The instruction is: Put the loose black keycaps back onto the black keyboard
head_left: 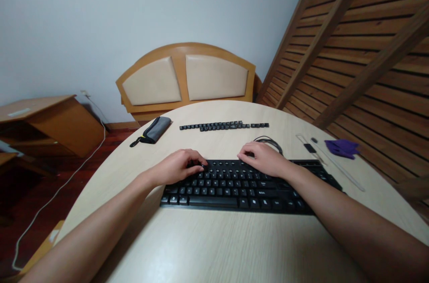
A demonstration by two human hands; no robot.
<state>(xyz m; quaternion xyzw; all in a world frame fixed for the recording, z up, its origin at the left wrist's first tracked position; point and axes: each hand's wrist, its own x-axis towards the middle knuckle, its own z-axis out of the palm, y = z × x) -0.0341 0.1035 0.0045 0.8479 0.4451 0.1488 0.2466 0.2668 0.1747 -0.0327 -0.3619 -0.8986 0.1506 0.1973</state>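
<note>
A black keyboard (214,191) lies on the round pale table, its lower rows carrying lettered keycaps. At its upper left corner is my left hand (181,167), with thumb and forefinger closed around a small dark keycap at the top row; the other fingers are partly hidden. My right hand (264,156) rests over the keyboard's back edge with curled fingers, thumb and fingertips against that edge. Part of the upper rows is covered by this hand. Behind the keyboard, several loose black keycaps (221,126) stand lined up in rows.
On the table (214,243) are a grey zipped pouch (157,130) at left and a coiled black cable (273,143) behind my right hand. A wire keycap puller (309,147), a thin long-handled brush (338,164) and a purple cloth (342,148) lie at right.
</note>
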